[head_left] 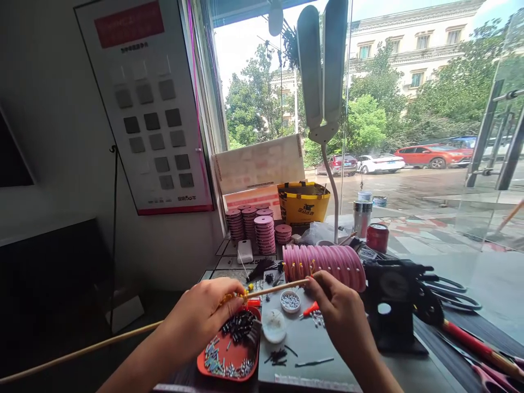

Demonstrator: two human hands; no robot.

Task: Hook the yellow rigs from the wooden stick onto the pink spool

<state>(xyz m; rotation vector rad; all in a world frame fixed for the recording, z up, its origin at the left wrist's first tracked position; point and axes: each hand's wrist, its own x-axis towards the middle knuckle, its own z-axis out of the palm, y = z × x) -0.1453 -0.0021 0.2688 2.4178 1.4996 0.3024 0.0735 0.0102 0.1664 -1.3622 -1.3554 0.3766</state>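
A long thin wooden rod (278,287) runs from the lower left through both hands. My left hand (213,305) is closed around it, with small yellow cord-like pieces (245,293) at the fingertips. My right hand (338,300) pinches the rod's far end, just in front of a row of pink spools (323,266) studded with white pin heads and small yellow bits. Below my left hand sits a red tray (228,352) of black pieces and small metal pins. Between the hands stand a small white dish of beads (290,301) and a round white lid-like piece (274,326).
A black machine (393,300) stands right of the spools, with scissors (454,295) and a red-handled tool (470,338) beyond it. Behind are stacked pink spools (265,234), a yellow bag (303,204), a lamp (333,191), a red can (377,237) and a window.
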